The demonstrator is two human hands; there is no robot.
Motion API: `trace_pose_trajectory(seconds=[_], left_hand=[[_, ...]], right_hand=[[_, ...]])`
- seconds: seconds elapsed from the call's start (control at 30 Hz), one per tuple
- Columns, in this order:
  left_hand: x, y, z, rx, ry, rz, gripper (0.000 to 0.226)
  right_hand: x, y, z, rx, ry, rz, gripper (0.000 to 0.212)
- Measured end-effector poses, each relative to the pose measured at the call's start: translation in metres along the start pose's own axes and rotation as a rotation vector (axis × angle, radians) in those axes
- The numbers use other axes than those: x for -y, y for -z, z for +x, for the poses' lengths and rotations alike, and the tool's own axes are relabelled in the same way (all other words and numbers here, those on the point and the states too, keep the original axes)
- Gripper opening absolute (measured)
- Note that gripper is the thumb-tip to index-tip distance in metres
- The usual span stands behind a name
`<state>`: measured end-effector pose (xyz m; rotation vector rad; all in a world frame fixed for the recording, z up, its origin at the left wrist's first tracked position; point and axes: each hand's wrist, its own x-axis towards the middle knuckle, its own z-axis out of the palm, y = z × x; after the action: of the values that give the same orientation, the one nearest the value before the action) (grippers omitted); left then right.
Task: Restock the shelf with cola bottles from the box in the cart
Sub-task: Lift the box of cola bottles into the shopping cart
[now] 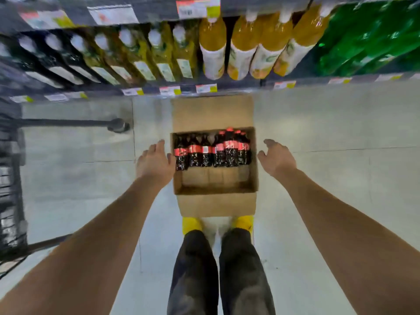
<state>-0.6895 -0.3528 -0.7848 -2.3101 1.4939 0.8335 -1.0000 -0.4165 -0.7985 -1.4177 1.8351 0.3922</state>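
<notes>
An open cardboard box (216, 203) sits on the floor in front of my feet, flaps folded out front and back. Several cola bottles (212, 151) with red labels and caps stand in its far half; the near half shows bare cardboard. My left hand (155, 163) hovers at the box's left wall, fingers relaxed and holding nothing; whether it touches the wall is unclear. My right hand (276, 158) is just right of the box, apart from it, fingers loosely spread. The shelf (181, 89) runs across the top of the view.
The shelf holds dark bottles (56, 60), yellowish bottles (159, 55), orange juice bottles (245, 48) and green bottles (368, 39). A dark cart frame (13, 178) stands at the far left. Pale tiled floor (329, 123) lies around the box. My yellow shoes (192, 225) touch its near flap.
</notes>
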Motion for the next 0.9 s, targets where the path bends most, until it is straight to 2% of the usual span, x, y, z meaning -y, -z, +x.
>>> trace_pose_trajectory(seconds=[0.17, 0.23, 0.37, 0.53, 0.6, 0.77, 0.9], left_hand=[[0.026, -0.116, 0.074, 0.057, 0.091, -0.072, 0.059], [0.038, -0.16, 0.095, 0.043, 0.093, -0.085, 0.062], [0.055, -0.227, 0.125, -0.01, 0.115, -0.181, 0.072], [0.063, -0.256, 0.134, -0.104, 0.075, -0.52, 0.073], [0.067, -0.264, 0.133, -0.087, 0.084, -0.593, 0.073], [0.082, -0.27, 0.138, -0.054, 0.115, -0.62, 0.077], [0.094, -0.27, 0.142, -0.004, 0.071, -0.57, 0.077]], right_hand=[[-0.034, -0.088, 0.094, 0.016, -0.027, 0.033, 0.044], [-0.052, -0.118, 0.121, 0.001, -0.014, 0.022, 0.05], [-0.086, -0.166, 0.162, 0.011, -0.009, -0.017, 0.075], [-0.102, -0.203, 0.188, -0.087, 0.002, 0.198, 0.07], [-0.104, -0.211, 0.188, -0.133, 0.001, 0.252, 0.069], [-0.101, -0.22, 0.187, -0.195, -0.005, 0.313, 0.069], [-0.099, -0.22, 0.187, -0.199, -0.004, 0.297, 0.068]])
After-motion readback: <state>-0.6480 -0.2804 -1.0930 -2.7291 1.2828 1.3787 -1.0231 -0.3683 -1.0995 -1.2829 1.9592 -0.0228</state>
